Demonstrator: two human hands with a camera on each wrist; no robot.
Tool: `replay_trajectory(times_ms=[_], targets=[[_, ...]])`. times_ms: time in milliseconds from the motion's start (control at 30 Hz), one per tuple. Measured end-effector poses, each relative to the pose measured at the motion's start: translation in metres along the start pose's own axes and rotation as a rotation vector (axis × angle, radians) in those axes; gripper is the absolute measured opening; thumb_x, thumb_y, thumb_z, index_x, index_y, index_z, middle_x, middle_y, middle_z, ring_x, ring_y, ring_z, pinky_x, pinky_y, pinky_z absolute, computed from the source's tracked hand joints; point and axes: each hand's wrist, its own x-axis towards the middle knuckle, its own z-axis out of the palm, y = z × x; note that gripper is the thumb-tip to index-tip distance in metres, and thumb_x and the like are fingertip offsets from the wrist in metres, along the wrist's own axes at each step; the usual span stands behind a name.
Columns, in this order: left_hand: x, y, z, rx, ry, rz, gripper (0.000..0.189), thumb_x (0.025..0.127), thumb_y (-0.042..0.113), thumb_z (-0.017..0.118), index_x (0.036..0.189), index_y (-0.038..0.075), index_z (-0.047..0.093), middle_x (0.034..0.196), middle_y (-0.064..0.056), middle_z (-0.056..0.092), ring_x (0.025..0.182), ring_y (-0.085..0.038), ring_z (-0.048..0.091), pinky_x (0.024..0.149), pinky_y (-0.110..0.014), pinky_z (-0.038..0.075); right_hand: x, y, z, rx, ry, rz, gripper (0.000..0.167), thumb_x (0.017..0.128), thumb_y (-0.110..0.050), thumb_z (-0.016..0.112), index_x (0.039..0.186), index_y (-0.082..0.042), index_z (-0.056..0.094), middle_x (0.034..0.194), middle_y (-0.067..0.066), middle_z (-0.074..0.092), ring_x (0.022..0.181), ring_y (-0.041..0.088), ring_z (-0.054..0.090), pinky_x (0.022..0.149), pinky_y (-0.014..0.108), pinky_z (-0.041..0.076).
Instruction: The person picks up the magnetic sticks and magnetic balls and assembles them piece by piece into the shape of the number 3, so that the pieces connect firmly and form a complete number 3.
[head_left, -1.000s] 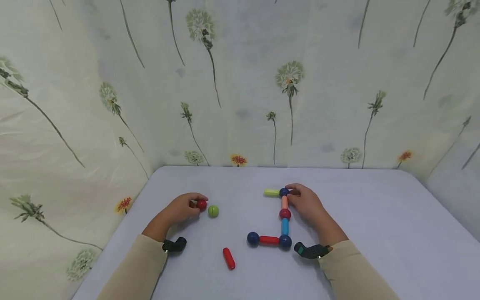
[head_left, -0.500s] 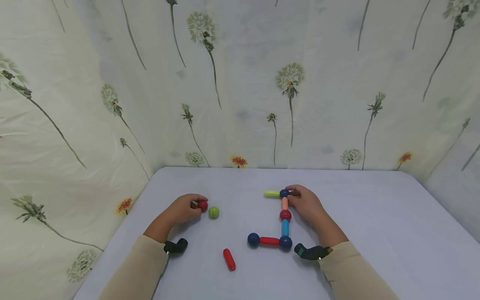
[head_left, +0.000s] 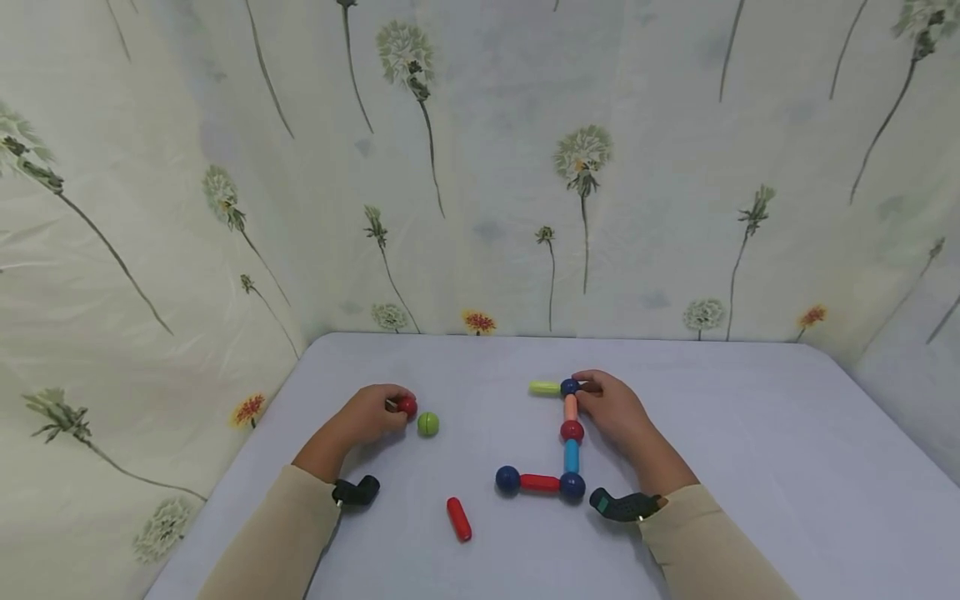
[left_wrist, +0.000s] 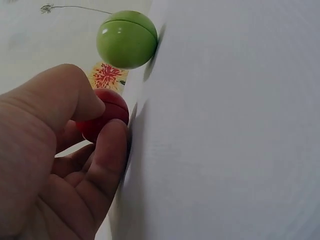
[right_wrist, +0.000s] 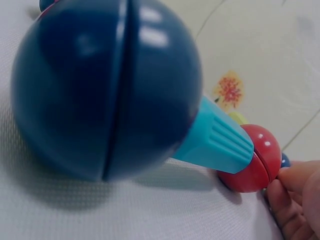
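Observation:
My left hand (head_left: pixel 372 414) pinches a red ball (left_wrist: pixel 114 106) between thumb and fingers, close over the table. Just right of it sits a green ball (head_left: pixel 428 424) with a groove round it. On the right, my right hand (head_left: pixel 611 406) holds the far dark blue ball (head_left: pixel 570 387) of a joined ball-and-rod chain. A yellow-green rod (head_left: pixel 545 388) sticks out leftward from that ball. Toward me follow a salmon rod (head_left: pixel 571 407), a red ball (right_wrist: pixel 262 155), a light blue rod (right_wrist: pixel 217 140) and a dark blue corner ball (right_wrist: pixel 100 90).
From the corner ball a red rod (head_left: pixel 539 483) runs left to another dark blue ball (head_left: pixel 507 478). A loose red rod (head_left: pixel 459 519) lies nearer to me on the white table (head_left: pixel 720 433). Flower-printed cloth (head_left: pixel 495 167) hangs behind and at the sides.
My left hand has shifted slightly right and away from me with the red ball, narrowing the gap to the green ball. My right hand keeps its place on the dark blue ball.

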Motion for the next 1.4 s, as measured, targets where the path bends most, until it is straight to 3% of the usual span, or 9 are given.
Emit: replay_trajectory(times_ms=[300,500,933,1200,1400], targets=[[0.004,0.005,-0.005,0.002,-0.001,-0.013,0.036,0.090,0.012,0.069,0.126,0.013,0.072,0.120,-0.007,0.069,0.105,-0.022,0.062,0.090,-0.040,0.055,0.002,0.001,-0.003,-0.023,0.000,-0.019,0.042,0.108,-0.028,0.055,0.148,-0.018,0.054,0.148,0.018,0.059,0.135,0.038,0.055,0.112,0.061,0.045],[0.016,0.007,-0.003,0.008,-0.020,-0.010,0.037,0.090,0.014,0.070,0.127,0.012,0.072,0.117,-0.006,0.069,0.103,-0.022,0.062,0.089,-0.040,0.055,0.001,0.001,0.001,0.010,-0.010,-0.006,0.040,0.108,-0.027,0.055,0.147,-0.018,0.055,0.148,0.018,0.058,0.138,0.040,0.052,0.113,0.064,0.041],[0.034,0.046,0.001,0.004,-0.088,-0.007,0.036,0.093,0.019,0.073,0.128,0.015,0.072,0.117,-0.003,0.069,0.106,-0.023,0.060,0.089,-0.040,0.055,0.001,0.001,0.000,0.011,0.001,-0.003,0.040,0.108,-0.028,0.055,0.147,-0.019,0.055,0.148,0.017,0.059,0.139,0.039,0.052,0.114,0.063,0.041],[0.044,0.066,0.011,0.008,-0.115,0.037,0.037,0.093,0.017,0.070,0.130,0.017,0.072,0.118,-0.002,0.067,0.109,-0.024,0.058,0.092,-0.040,0.054,0.000,0.002,0.000,-0.013,0.011,0.002,0.043,0.108,-0.028,0.055,0.149,-0.018,0.054,0.149,0.018,0.058,0.139,0.040,0.051,0.113,0.063,0.043],[0.054,0.084,0.019,-0.001,-0.153,0.033,0.036,0.094,0.016,0.073,0.130,0.017,0.072,0.119,-0.002,0.067,0.109,-0.024,0.058,0.095,-0.041,0.054,0.001,0.001,-0.001,-0.003,0.001,0.007,0.043,0.108,-0.028,0.055,0.149,-0.018,0.054,0.148,0.017,0.058,0.136,0.039,0.054,0.111,0.060,0.046]])
